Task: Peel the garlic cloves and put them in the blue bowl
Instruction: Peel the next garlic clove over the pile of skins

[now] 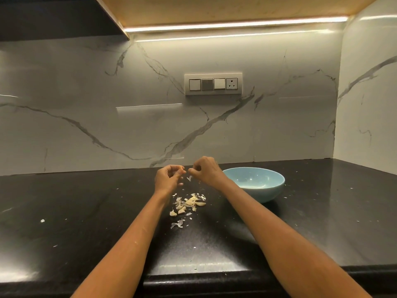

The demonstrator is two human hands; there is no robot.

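Observation:
My left hand (168, 178) is raised above the black counter, its fingertips pinched on a small garlic clove (182, 168). My right hand (204, 171) is close beside it with fingers closed, pinching a bit of garlic skin, and a pale flake of skin (189, 178) hangs just below the fingertips. A heap of garlic cloves and loose skins (189, 204) lies on the counter under and in front of both hands. The blue bowl (268, 193) stands just right of my right hand. What the bowl holds is unclear.
The black counter (86, 211) is speckled with small skin scraps, with a larger skin piece (178, 224) nearer to me. A marble wall with a switch panel (213, 83) rises behind, and a side wall closes the right corner. The counter's front edge (204, 274) is close.

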